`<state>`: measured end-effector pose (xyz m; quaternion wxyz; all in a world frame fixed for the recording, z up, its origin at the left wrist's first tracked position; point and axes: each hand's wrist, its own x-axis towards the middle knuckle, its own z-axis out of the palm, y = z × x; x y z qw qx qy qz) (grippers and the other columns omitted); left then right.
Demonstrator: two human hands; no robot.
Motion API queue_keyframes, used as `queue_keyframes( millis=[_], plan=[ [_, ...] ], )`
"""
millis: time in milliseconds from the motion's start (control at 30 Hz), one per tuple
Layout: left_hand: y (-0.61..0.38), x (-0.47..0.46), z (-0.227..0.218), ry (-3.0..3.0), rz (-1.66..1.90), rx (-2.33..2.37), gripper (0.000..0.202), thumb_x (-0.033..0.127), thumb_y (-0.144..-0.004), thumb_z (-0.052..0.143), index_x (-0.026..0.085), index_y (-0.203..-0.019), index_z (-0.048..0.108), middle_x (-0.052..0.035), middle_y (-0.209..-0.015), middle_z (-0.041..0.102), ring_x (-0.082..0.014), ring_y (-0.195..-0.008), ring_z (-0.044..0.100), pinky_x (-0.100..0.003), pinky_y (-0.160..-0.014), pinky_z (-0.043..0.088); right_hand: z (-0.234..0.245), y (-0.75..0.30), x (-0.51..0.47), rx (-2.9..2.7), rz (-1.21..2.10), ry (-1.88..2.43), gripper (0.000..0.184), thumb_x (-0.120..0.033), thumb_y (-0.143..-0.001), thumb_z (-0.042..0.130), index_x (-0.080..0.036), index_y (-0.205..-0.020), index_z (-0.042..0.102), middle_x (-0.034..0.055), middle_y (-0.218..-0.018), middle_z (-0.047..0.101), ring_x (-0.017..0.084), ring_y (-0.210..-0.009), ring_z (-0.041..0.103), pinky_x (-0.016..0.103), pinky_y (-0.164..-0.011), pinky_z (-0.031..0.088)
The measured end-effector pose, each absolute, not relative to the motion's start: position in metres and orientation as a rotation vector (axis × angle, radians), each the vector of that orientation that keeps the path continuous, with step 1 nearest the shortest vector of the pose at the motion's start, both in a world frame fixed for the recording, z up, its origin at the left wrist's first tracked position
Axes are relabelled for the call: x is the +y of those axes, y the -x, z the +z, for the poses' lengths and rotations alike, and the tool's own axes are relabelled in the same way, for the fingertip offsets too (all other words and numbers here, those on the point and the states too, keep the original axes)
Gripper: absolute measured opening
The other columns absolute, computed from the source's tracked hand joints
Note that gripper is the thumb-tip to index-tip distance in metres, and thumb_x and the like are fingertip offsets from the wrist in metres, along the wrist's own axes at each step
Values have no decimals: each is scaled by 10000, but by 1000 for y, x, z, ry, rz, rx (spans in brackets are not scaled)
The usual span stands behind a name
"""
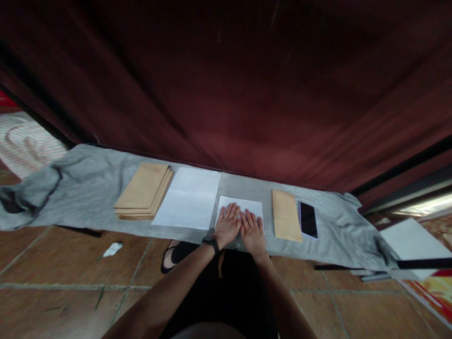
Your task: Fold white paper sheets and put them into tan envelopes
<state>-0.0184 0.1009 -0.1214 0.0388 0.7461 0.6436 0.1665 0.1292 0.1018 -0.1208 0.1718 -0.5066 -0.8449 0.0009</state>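
Observation:
Both my hands lie flat, side by side, on a folded sheet of white paper (pixel 243 202) at the middle of the cloth-covered bench. My left hand (pixel 227 226), with a dark band at the wrist, covers the sheet's left part, fingers stretched forward. Over its right part lies my right hand (pixel 253 231), fingers slightly spread. To the left is a larger white sheet (pixel 189 197), spread flat with a faint crease across it. Beyond that sits a stack of brown envelopes (pixel 141 188). A single brown envelope (pixel 286 215) rests right of my hands.
A phone (pixel 308 220) lies right of the single envelope. Grey cloth (pixel 93 188) drapes the narrow bench, wrinkled at both ends. Behind it hangs a dark red curtain (pixel 229 94). A crumpled white scrap (pixel 113 249) is on the tiled floor (pixel 70 268).

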Motion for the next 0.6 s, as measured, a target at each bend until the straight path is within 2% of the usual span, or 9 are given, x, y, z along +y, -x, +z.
queue_keyframes(
  millis=[167, 300, 467, 600],
  plan=[
    [21, 121, -119, -2255, 424, 2060, 570, 385, -1022, 265, 128, -1523, 354, -121, -1625, 275, -247, -1521, 186, -493, -1243, 118, -123, -129, 103, -2433, -12, 1468, 479, -295, -1026, 382, -240, -1501, 418, 94, -1555, 416, 277, -1453, 349, 577, -1194, 158],
    [25, 125, -119, -2195, 355, 2142, 615, 436, -1019, 270, 108, -1538, 317, -134, -1634, 241, -253, -1524, 169, -470, -1246, 103, -125, -130, 104, -2470, -21, 1494, 480, -301, -1039, 338, -236, -1511, 398, 78, -1576, 381, 266, -1455, 340, 569, -1198, 132],
    [25, 123, -118, -2164, 387, 2199, 660, 466, -1008, 298, 63, -1530, 316, -172, -1621, 260, -273, -1520, 184, -459, -1245, 109, -125, -131, 103, -2483, -17, 1511, 489, -297, -1043, 290, -230, -1517, 389, 68, -1588, 360, 256, -1461, 325, 543, -1205, 122],
    [24, 116, -116, -2250, 390, 2152, 591, 394, -1009, 314, 81, -1505, 377, -161, -1604, 312, -294, -1509, 219, -497, -1239, 116, -125, -132, 103, -2482, -16, 1519, 495, -296, -1040, 283, -234, -1520, 386, 69, -1586, 367, 252, -1459, 325, 536, -1204, 129]
  ],
)
